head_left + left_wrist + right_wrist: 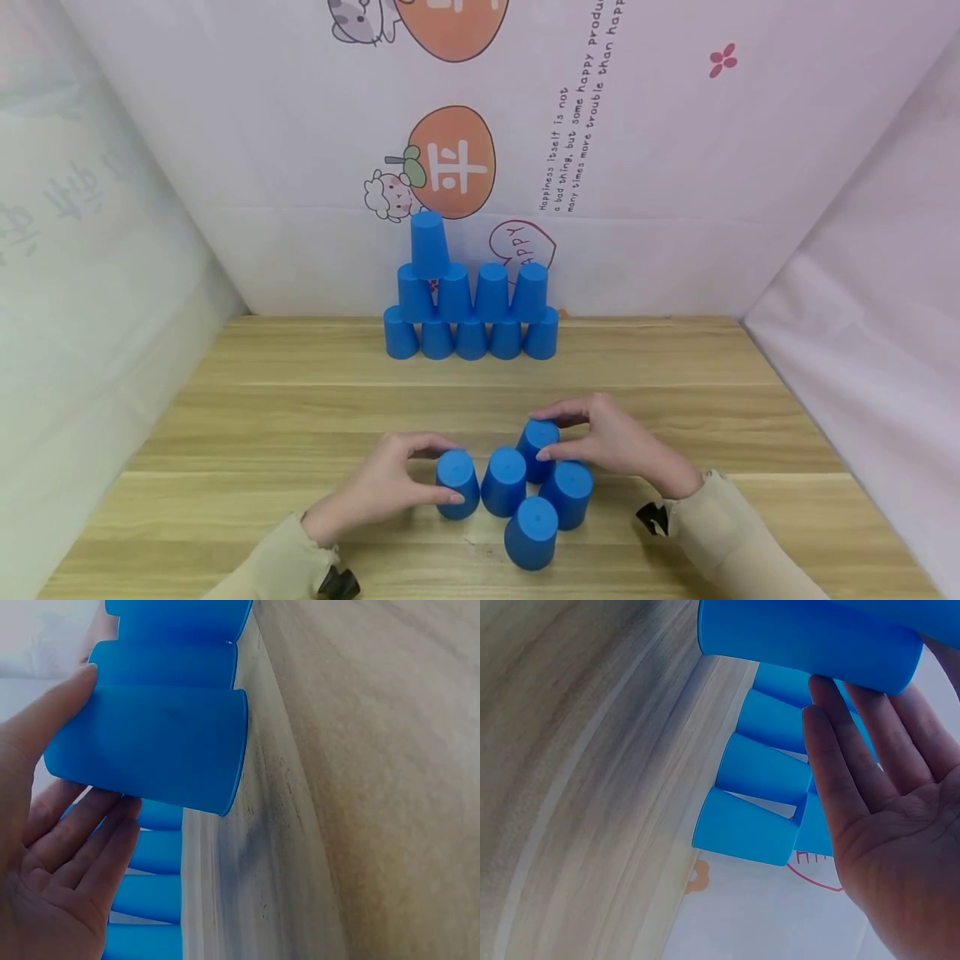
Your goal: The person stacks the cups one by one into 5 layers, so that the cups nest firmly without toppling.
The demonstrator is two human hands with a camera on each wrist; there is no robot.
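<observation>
Several blue cups stand upside down in a loose group near the front of the table. My left hand (382, 483) grips the leftmost cup (457, 485) between thumb and fingers; the left wrist view shows the thumb near its base and the fingers under its side. The right hand (607, 437) pinches the farthest cup (538, 450) of the group, its fingers behind and the thumb in front. Between the two held cups stands a middle cup (504, 483). A right cup (567, 496) and a front cup (531, 535) are close by.
Toward the back of the wooden table (300, 400) rises a stack of upside-down blue cups: a bottom row (471, 340), a second row (492, 293), and a single top cup (429, 246) at the left. A printed white cloth (637, 250) hangs behind it.
</observation>
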